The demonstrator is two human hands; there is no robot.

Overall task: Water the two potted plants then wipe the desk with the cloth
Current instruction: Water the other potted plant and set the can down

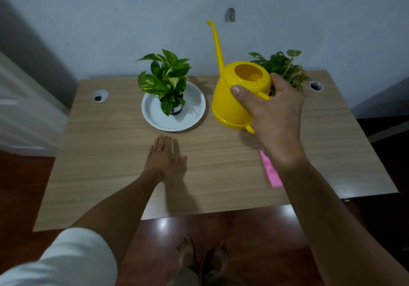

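Note:
My right hand (273,111) grips the handle of a yellow watering can (230,100), held upright above the wooden desk (115,175) with its long spout pointing up. To its left stands a green potted plant (166,80) in a dark pot on a white saucer (190,117). A second potted plant (285,66) shows behind the can and my hand; its pot is hidden. My left hand (164,157) lies flat on the desk, fingers apart, holding nothing. A pink cloth (271,170) lies on the desk, partly under my right forearm.
Two round cable holes (100,96) (316,86) sit in the desk's back corners. A pale wall rises right behind the desk. White furniture (20,113) stands to the left. My bare feet (199,257) are on the dark wooden floor below the desk's front edge.

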